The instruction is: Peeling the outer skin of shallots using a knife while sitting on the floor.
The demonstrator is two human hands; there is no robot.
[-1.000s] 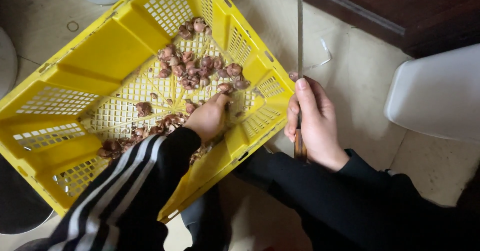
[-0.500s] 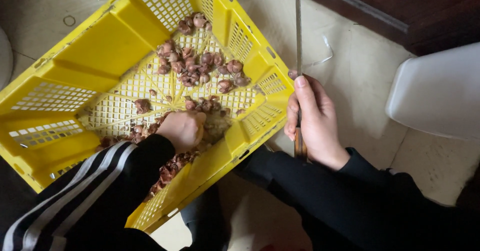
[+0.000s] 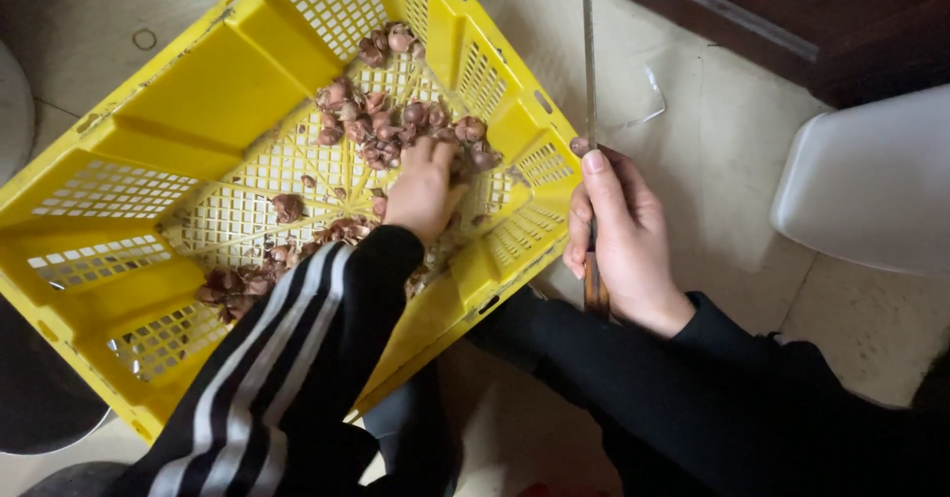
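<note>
A tilted yellow plastic crate (image 3: pixel 148 91) with a slotted floor holds several small brown-pink bulbs (image 3: pixel 381 121) scattered across it. My left hand (image 3: pixel 424 192), in a black sleeve with white stripes, reaches into the crate with its fingers down on a cluster of bulbs near the right wall; I cannot see whether it grips one. My right hand (image 3: pixel 618 245) stays outside the crate to the right, closed around the wooden handle of a long knife (image 3: pixel 589 71) whose thin blade points away from me.
A white rounded container (image 3: pixel 866 185) stands at the right on the pale floor. Dark wood panelling (image 3: pixel 792 12) runs along the top right. Grey round objects (image 3: pixel 15 101) sit at the left edge, and a dark round one (image 3: pixel 45 408) at lower left.
My left hand has moved up and to the right across the crate floor, from the lower bulbs to the cluster by the right wall. The knife hand has stayed still.
</note>
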